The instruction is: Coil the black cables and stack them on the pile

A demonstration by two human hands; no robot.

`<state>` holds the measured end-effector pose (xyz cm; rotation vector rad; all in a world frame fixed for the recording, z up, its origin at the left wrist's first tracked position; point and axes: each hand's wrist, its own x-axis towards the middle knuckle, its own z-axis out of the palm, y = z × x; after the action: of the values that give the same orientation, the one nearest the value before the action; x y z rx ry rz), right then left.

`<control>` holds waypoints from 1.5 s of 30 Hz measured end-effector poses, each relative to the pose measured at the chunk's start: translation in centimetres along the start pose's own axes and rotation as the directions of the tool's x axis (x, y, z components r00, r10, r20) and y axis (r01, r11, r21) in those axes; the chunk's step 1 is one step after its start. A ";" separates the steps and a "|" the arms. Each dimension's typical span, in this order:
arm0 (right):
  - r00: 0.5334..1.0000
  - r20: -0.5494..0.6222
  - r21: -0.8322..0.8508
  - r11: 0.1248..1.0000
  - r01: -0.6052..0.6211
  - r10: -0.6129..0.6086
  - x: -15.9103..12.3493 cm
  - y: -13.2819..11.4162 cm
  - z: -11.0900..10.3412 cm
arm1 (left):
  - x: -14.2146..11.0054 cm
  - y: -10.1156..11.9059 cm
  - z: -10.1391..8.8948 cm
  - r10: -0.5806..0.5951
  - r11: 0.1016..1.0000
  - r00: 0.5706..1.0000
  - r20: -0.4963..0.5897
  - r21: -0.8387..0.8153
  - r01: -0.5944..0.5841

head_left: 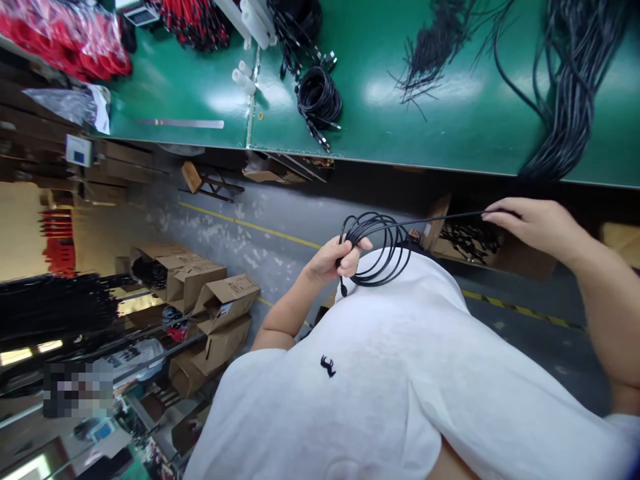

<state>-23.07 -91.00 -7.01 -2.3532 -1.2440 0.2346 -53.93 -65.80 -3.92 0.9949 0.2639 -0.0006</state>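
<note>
My left hand (334, 259) is closed around a coil of black cable (380, 250), held just above my white shirt. One strand of that cable runs taut to the right, where my right hand (533, 223) pinches it between the fingers. A short cable end with a plug dangles below my left hand. Both hands hover in front of the green workbench (450, 127), below its near edge.
On the green bench lie a wound black cable coil (319, 100), loose black cable bundles (575, 80) at right, thin black ties (430, 53), red cables (65, 37) at far left and white tubes (250, 27). Open cardboard boxes (210, 307) stand on the floor at left.
</note>
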 end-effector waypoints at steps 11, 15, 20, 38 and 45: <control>0.944 0.216 -0.214 0.932 0.294 -0.248 0.5 -3.7 -0.6 | 0.0 0.3 2.9 -0.154 0.977 0.931 0.332 0.194 0.093; 0.878 0.144 0.039 0.889 0.456 -0.457 0.5 -9.2 1.1 | 0.4 0.4 4.3 -0.212 0.964 0.901 0.377 0.230 0.131; 0.579 -0.146 -0.023 0.588 0.808 -0.802 -0.3 -14.7 1.9 | 1.9 0.0 5.0 -0.331 0.933 0.828 0.451 0.288 0.216; 0.999 0.040 0.995 -0.092 -0.040 -0.003 4.4 -15.7 6.3 | 2.3 2.0 3.6 0.131 0.989 0.990 -0.053 0.080 -0.127; 0.972 0.214 0.909 -0.345 -0.235 -0.099 4.9 -17.4 8.8 | 4.0 2.0 5.8 0.367 0.927 0.904 -0.217 0.010 -0.374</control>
<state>-36.21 -75.81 -6.19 -0.6720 -0.3394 1.1232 -48.53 -69.06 -0.19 1.0013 0.2682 0.4614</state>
